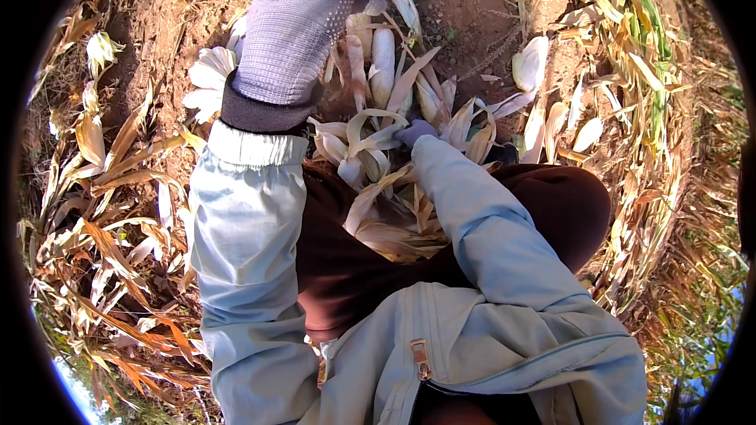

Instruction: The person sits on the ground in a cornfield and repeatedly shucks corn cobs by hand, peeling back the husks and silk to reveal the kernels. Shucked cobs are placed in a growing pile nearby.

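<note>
My left hand [307, 29], in a grey knitted glove with rubber dots, is raised close to the camera. Its fingers are partly cut off by the top edge, so what they hold is hidden. Lower down, my right hand [416, 131], also gloved, reaches in among loose corn husks [360, 159] between my legs. A pale strip of husk meets its fingers, but the grip is too small to make out. Just beyond lie a pale husked corn cob [383, 65] and another ear of corn [361, 32], with dry husk leaves around them.
Bare brown soil [466, 23] stretches ahead. Dry corn stalks and leaves [118, 260] cover the ground on the left, and a band of stalks [641, 29], partly green, curves along the right. An ear in pale husk [530, 65] lies right of the pile. My bent knee [567, 200] borders it.
</note>
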Action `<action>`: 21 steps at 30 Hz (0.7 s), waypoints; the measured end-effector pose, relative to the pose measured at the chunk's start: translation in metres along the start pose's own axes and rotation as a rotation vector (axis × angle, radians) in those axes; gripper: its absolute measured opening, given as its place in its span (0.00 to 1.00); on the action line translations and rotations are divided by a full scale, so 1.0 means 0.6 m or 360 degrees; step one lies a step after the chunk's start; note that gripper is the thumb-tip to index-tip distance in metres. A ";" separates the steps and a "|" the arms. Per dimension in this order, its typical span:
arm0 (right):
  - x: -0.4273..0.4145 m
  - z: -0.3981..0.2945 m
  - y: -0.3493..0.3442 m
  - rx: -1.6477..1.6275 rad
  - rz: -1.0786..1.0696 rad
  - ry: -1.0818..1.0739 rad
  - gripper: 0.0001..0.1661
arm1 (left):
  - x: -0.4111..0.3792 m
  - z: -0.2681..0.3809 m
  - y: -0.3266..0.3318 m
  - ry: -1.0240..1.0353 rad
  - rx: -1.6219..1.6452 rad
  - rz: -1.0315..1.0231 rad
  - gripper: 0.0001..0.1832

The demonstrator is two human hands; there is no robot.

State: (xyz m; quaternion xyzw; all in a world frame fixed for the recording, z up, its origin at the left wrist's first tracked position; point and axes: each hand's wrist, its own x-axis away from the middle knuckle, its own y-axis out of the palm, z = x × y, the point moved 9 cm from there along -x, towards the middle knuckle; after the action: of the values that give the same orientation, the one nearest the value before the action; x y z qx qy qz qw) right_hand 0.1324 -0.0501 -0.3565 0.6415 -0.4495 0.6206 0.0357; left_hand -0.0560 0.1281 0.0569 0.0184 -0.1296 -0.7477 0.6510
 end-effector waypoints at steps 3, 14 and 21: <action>0.013 0.004 -0.017 -0.0017 0.0151 0.0082 0.44 | -0.003 -0.003 0.003 0.0008 -0.0080 0.0025 0.08; 0.028 0.031 -0.035 -0.0104 0.0481 0.0060 0.30 | -0.012 -0.006 0.023 0.0356 -0.0991 -0.0231 0.17; 0.103 -0.051 -0.227 -0.0273 0.0749 -0.0474 0.14 | 0.001 -0.014 0.044 0.0425 -0.1920 -0.0324 0.17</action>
State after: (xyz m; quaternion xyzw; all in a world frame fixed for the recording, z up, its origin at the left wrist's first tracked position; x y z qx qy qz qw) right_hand 0.1831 0.0162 -0.2289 0.5983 -0.6371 0.4705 -0.1216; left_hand -0.0288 0.1227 0.0544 -0.2467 0.4002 -0.7387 0.4830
